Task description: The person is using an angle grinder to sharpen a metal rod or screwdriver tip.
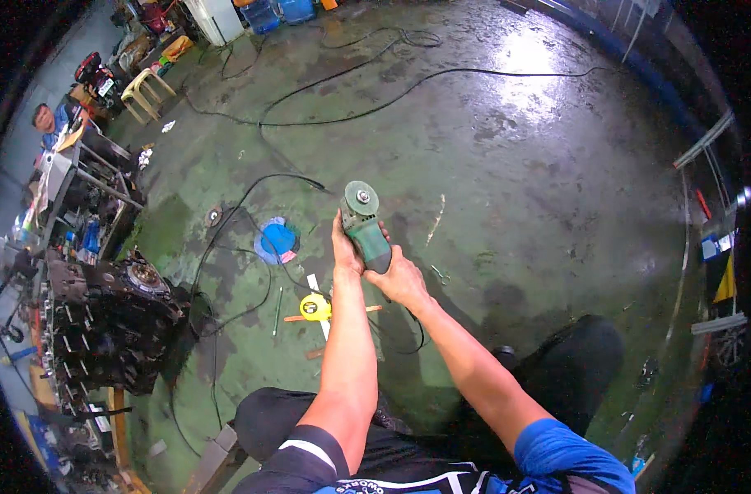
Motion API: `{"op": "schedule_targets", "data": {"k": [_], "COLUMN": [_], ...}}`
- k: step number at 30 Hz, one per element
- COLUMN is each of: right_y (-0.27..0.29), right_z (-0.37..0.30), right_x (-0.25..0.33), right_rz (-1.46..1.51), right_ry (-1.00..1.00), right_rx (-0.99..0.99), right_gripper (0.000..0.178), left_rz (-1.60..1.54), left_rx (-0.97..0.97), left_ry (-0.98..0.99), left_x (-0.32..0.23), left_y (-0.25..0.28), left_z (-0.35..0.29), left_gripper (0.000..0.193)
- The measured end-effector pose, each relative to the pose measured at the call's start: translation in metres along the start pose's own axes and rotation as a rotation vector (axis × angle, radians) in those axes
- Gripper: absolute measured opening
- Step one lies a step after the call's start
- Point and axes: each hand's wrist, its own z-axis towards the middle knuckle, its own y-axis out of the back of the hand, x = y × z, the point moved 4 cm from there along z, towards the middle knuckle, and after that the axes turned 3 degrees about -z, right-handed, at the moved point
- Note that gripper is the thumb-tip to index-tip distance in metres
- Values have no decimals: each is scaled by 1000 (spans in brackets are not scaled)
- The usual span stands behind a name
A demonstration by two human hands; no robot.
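Both of my hands hold a green angle grinder (370,242) above the floor, its round disc (361,198) pointing away from me and facing up. My left hand (345,251) wraps the grinder's left side close to its head, fingertips showing on the far side. Around the rear of the body, my right hand (402,281) is closed. A black cord trails down behind the right wrist. Below my left wrist, a yellow tape measure (314,308) lies over a white strip (313,282) and a thin copper-coloured bar (293,319).
A blue round item (277,239), a small disc (214,216), a thin rod (277,311) and a scissors-like tool (440,275) lie on the green floor. Black cables (375,109) cross it. At left stand an engine block (112,321), a cluttered bench and another person (58,123).
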Motion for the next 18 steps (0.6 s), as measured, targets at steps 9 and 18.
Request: {"op": "schedule_targets", "data": {"k": [9, 18], "right_y": [1, 1], "right_z": [-16, -18], "right_x": [9, 10], "right_rz": [-36, -75], "right_ry": [5, -9], "right_rx": [-84, -85], "right_gripper": [77, 74], "left_rz": [-97, -94], "left_rx": [-60, -21], "left_ry": [17, 19], "left_x": [2, 4], "left_y": [-12, -9], "left_z": [-11, -10], "left_gripper": [72, 72]}}
